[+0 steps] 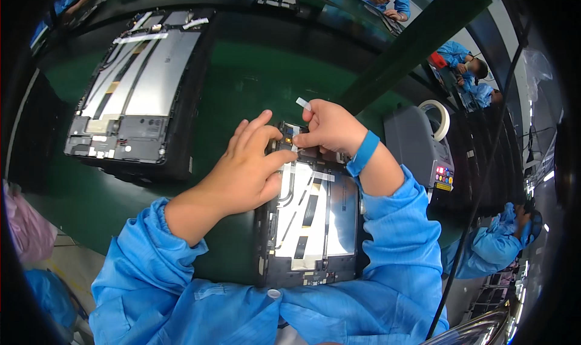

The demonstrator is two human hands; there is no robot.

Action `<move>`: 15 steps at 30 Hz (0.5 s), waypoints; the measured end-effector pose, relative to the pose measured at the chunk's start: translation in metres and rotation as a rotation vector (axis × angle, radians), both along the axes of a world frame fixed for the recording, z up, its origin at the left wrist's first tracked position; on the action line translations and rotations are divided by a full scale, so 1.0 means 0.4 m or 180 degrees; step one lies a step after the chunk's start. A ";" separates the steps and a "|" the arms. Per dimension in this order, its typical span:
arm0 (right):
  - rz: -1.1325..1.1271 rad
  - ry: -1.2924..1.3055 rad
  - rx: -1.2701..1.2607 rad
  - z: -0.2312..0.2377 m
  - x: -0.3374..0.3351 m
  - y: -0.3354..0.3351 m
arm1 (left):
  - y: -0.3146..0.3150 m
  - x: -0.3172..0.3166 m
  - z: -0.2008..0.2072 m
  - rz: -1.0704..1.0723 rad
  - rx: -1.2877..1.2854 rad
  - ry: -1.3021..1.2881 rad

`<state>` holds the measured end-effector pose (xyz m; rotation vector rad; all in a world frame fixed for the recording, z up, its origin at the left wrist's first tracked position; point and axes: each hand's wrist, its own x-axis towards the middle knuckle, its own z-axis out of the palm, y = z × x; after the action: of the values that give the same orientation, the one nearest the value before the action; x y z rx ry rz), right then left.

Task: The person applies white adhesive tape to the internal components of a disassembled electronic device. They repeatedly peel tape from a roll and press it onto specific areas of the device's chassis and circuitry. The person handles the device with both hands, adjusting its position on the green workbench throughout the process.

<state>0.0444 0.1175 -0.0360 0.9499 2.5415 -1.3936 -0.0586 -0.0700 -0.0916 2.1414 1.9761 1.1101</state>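
An opened tablet-like device (pixel 342 218) lies in front of me, its silver inner plate crossed by black ribbon cables and a pale tape strip. At its far left corner my left hand (pixel 245 163) has its fingers apart, forefinger and thumb touching beside a small dark part with a gold spot (pixel 288 140). My right hand (pixel 331 127), a blue band at its wrist, is closed. A short piece of whitish tape (pixel 304 104) sticks out from its curled fingers, while its thumb presses on the device near that same part. The fingers partly hide the far edge.
Left on the green table (pixel 233 85) stands a stack of similar opened devices (pixel 145 78). A grey tape dispenser (pixel 417 142) with a tape roll (pixel 437 120) and lit buttons stands right. Behind it slants a green post (pixel 417 45). Co-workers in blue (pixel 490 242) sit around.
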 end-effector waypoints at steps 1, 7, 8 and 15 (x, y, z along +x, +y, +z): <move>-0.0053 -0.0060 -0.0213 0.007 -0.004 -0.002 | -0.001 0.000 -0.003 0.0005 0.0005 -0.0002; -0.0244 -0.0288 0.0119 0.010 -0.003 -0.004 | 0.008 0.003 -0.012 -0.0030 0.0134 0.0047; -0.0147 -0.0204 0.0426 0.004 0.001 -0.010 | 0.007 0.005 -0.011 -0.0031 0.0144 0.0056; 0.0091 0.0392 0.0335 -0.019 0.017 -0.013 | -0.011 -0.003 -0.016 0.0128 0.0097 0.0323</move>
<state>0.0511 0.1122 -0.0438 0.8645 2.7312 -1.3630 -0.0598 -0.0744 -0.0981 2.2254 2.0660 1.0640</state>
